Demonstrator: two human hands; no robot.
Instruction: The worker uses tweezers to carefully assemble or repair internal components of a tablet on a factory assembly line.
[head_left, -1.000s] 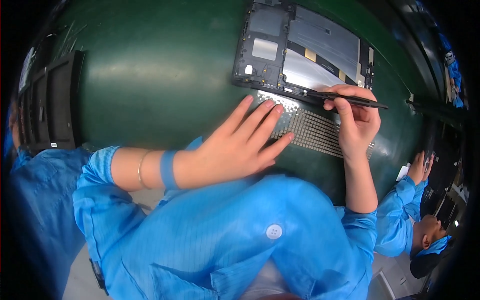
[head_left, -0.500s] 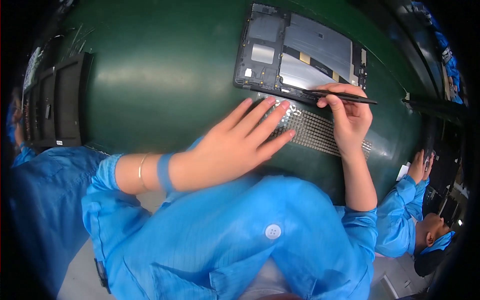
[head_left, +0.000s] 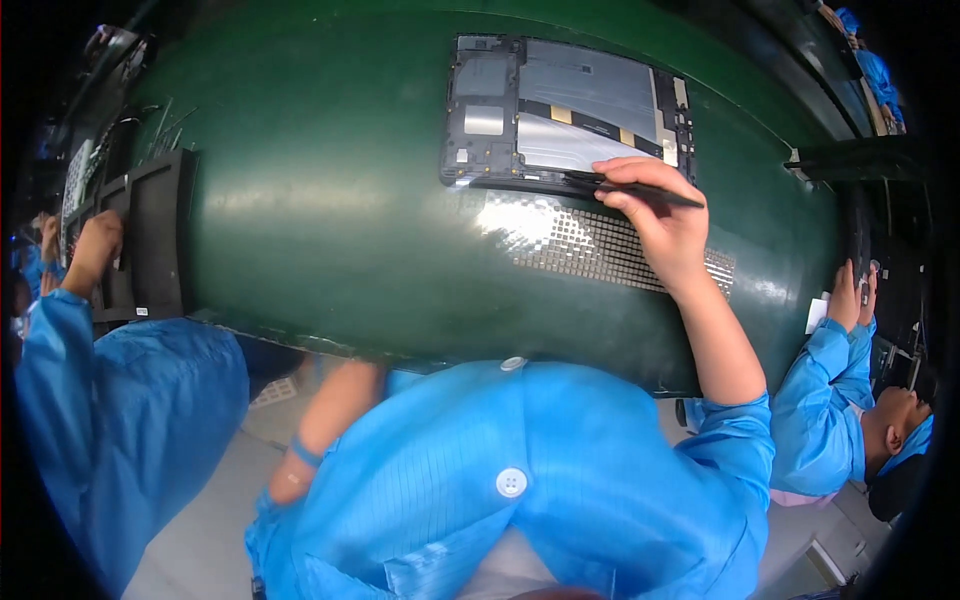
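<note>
In my right hand (head_left: 655, 215), black tweezers (head_left: 682, 200) are pinched, lying almost flat. Their tip meets the near edge of an open tablet (head_left: 484, 121), whose grey inner plates and dark frame face up. A sheet of small square pads (head_left: 590, 245) lies just in front of the tablet, partly under my right wrist, with glare on its left end. My left forearm (head_left: 335, 405), wearing a blue wrist band, runs down by the table's front edge. The left hand itself is hidden there.
A black tray (head_left: 160, 235) stands at the left of the green table (head_left: 320, 200), with a co-worker's hand (head_left: 98, 242) over it. At the right, another co-worker's hands (head_left: 852, 297) touch a dark device near a white slip (head_left: 817, 313).
My left hand has left the pad sheet and dropped back out of sight by the table edge. The right hand keeps the tweezers at the tablet's near edge. The view has shifted.
</note>
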